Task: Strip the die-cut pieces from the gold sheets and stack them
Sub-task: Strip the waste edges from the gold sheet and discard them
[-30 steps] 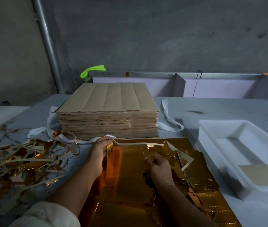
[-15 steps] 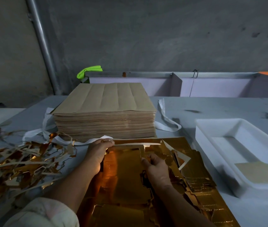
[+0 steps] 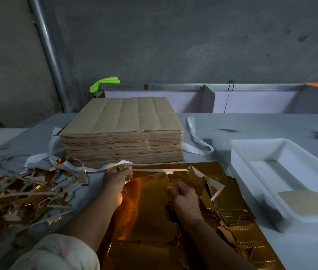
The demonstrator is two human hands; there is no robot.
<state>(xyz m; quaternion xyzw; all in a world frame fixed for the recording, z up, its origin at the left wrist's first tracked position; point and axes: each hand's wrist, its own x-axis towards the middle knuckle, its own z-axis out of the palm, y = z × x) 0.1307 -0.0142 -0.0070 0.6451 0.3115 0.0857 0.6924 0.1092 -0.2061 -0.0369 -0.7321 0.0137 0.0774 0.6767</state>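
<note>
1. My left hand (image 3: 117, 177) pinches the far edge strip of the top gold sheet (image 3: 150, 207), just near the brown stack (image 3: 123, 133).
2. My right hand (image 3: 185, 195) is curled, gripping die-cut foil mid-sheet.
3. Scrap pile (image 3: 23, 191) left; white tray (image 3: 282, 184) right.

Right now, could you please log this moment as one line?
step: stripping | left hand: pinching waste strip | right hand: gripping gold sheet | brown stack: behind
</note>
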